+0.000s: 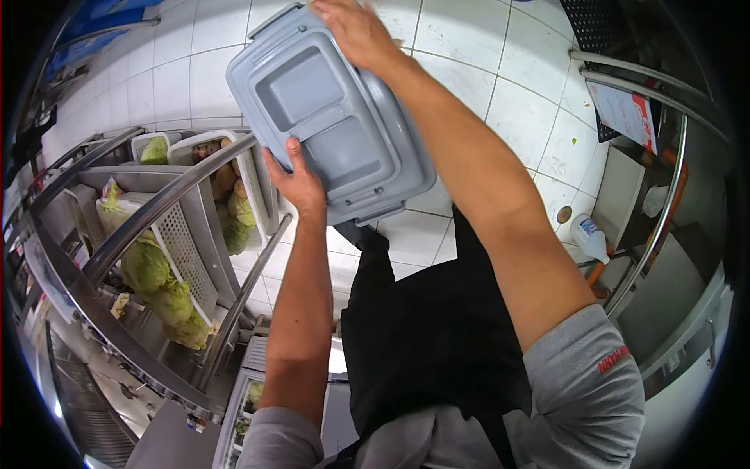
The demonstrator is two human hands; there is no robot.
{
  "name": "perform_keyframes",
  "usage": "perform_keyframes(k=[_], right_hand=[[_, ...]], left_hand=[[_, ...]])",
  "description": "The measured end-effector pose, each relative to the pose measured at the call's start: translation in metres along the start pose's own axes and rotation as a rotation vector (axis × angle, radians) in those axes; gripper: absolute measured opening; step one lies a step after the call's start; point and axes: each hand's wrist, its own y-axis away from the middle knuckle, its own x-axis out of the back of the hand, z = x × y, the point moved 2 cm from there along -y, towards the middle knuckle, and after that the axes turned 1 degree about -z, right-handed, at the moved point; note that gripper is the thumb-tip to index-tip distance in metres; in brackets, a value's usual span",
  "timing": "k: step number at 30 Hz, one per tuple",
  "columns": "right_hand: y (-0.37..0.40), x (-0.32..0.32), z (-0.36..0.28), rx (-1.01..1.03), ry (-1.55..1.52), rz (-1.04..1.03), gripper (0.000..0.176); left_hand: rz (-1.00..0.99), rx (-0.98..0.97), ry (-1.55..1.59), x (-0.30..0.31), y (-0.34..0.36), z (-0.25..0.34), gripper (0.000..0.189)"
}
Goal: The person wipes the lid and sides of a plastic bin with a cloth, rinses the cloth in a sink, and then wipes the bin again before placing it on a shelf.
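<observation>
tub (336, 117) between left hand (297, 181) and right hand (355, 31), cabbage baskets (183, 250) in rack (156, 207) at left, bottle (587, 237) on floor (516, 102) at right

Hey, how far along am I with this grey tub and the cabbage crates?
Done: the white crates on the rack already hold cabbages. In hand: left hand and right hand hold the grey tub over the tiled floor. Left: it is not yet set down anywhere.

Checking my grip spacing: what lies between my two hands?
Only the underside of the grey tub, gripped by the left hand and right hand; the head view shows it.
</observation>
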Motion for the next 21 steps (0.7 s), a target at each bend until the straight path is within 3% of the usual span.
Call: perform_keyframes(k=[3, 6, 9, 12, 15, 18, 21], right_hand=[[0.054, 0.008, -0.053, -0.090, -0.157, 0.078, 0.049], [0.151, 0.024, -0.078, -0.201, -0.086, 0.035, 0.052], [0.241, 0.062, -0.091, -0.321, -0.005, -0.076, 0.054], [0.289, 0.075, -0.066, -0.261, 0.133, -0.223, 0.052], [0.249, 0.079, -0.051, -0.247, 0.221, -0.273, 0.048], [0.170, 0.065, -0.023, -0.222, 0.228, -0.298, 0.045], [0.070, 0.034, 0.001, -0.006, 0.261, -0.161, 0.046]], left_hand=[[0.107, 0.067, 0.040, -0.014, 0.014, 0.009, 0.100], [0.199, 0.146, 0.000, -0.023, 0.027, 0.017, 0.098], [0.152, 0.163, 0.051, -0.024, 0.032, 0.033, 0.101], [0.079, 0.055, -0.074, -0.016, 0.023, 0.028, 0.094], [-0.061, -0.689, -0.463, 0.003, 0.004, 0.096, 0.080], [-0.457, -0.949, -0.644, -0.014, -0.030, 0.116, 0.064], [-0.463, -0.873, -0.842, -0.032, -0.034, 0.109, 0.050]])
